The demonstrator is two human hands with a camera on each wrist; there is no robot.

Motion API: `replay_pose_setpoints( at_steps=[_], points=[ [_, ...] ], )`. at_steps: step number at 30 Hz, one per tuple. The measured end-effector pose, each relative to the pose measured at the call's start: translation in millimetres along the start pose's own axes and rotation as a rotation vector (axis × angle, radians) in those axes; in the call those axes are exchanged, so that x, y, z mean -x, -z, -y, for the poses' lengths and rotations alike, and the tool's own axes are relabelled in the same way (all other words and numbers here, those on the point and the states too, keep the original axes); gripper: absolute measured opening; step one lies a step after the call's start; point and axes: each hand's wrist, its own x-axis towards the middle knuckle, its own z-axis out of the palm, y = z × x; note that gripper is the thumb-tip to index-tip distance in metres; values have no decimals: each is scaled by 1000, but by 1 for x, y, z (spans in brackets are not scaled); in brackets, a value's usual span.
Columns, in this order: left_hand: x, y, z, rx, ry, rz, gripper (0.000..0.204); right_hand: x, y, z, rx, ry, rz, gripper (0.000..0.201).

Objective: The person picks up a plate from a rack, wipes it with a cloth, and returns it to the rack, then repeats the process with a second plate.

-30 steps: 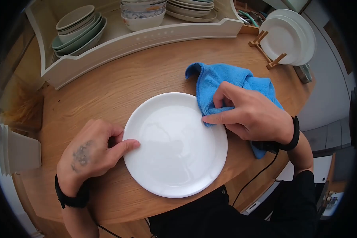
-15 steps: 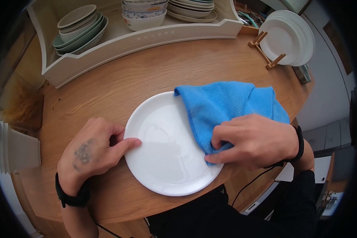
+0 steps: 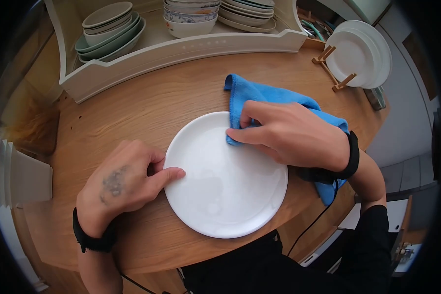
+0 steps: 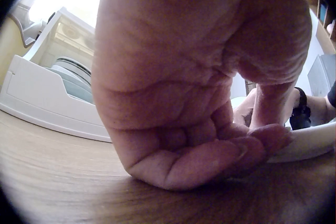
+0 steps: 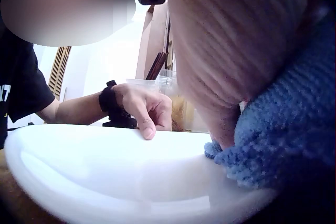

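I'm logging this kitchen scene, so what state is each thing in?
White plate: face up on the wooden table
Blue cloth: creased, one edge over the white plate's rim
Left hand: fingers curled, thumb over the white plate's rim
Right hand: pinching the blue cloth
Patterned bowls: stacked
Green dishes: stacked, under pale bowls
Racked plates: standing on edge in the wooden rack

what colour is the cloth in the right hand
The cloth in the right hand is plain bright blue; the head view shows it best.
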Motion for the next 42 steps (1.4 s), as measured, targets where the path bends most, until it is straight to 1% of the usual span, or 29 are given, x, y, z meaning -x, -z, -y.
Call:
replay_pose_setpoints(
  at_steps=[3, 5, 9, 11, 14, 15, 17, 18, 21, 24, 26, 27, 29, 30, 32, 33, 35, 39, 41, 42],
  points=[
    [1, 1, 2, -14, 5, 8, 44, -16, -8, -1, 45, 34, -48, 34],
    [1, -1, 5, -22, -31, -6, 51, -24, -12, -1, 28, 100, -91, 33],
    [1, -2, 9, -19, -64, -20, 50, -38, -15, 10, 21, 100, -60, 30],
    [0, -4, 10, -18, -101, -26, 49, -43, -18, 13, -1, 106, -117, 24],
    [1, -5, 12, -31, -126, -31, 47, -50, -19, 20, -6, 80, -108, 19],
    [2, -5, 11, -30, -122, -34, 47, -52, -20, 21, -7, 84, -107, 19],
    [2, -7, 7, -63, -93, -72, 45, -53, -23, 21, -65, 147, -147, 14],
    [2, -8, 8, -61, -95, -71, 45, -53, -24, 23, -65, 145, -146, 14],
    [2, -11, 13, -84, -138, -114, 42, -52, -25, 32, -119, 159, -161, 13],
    [1, -12, 10, -126, -159, -124, 41, -49, -25, 39, -124, 149, -116, 13],
    [3, -8, 5, -163, -69, -92, 38, -46, -26, 41, -232, 200, -64, 11],
    [3, -7, 4, -162, -67, -94, 38, -44, -26, 42, -232, 203, -62, 11],
    [2, -7, 3, -155, -73, -75, 38, -39, -25, 44, -318, 247, -18, 9],
    [1, -8, 4, -156, -75, -72, 38, -36, -23, 44, -320, 244, -19, 9],
    [0, -10, 11, -76, -140, -98, 41, -30, -18, 44, -413, 237, 83, 10],
    [1, -10, 12, -76, -139, -99, 41, -28, -15, 43, -413, 237, 84, 10],
    [0, -8, 11, -67, -124, -69, 43, -22, -10, 39, -459, 200, 147, 10],
    [-1, -6, 12, -30, -92, -40, 43, -10, -2, 32, -393, 130, 145, 9],
    [-3, -8, 14, -51, -169, -75, 43, -4, 2, 27, -331, 38, 129, 8],
    [-4, -8, 12, -51, -170, -69, 43, -2, 3, 25, -334, 34, 129, 8]
  ],
)
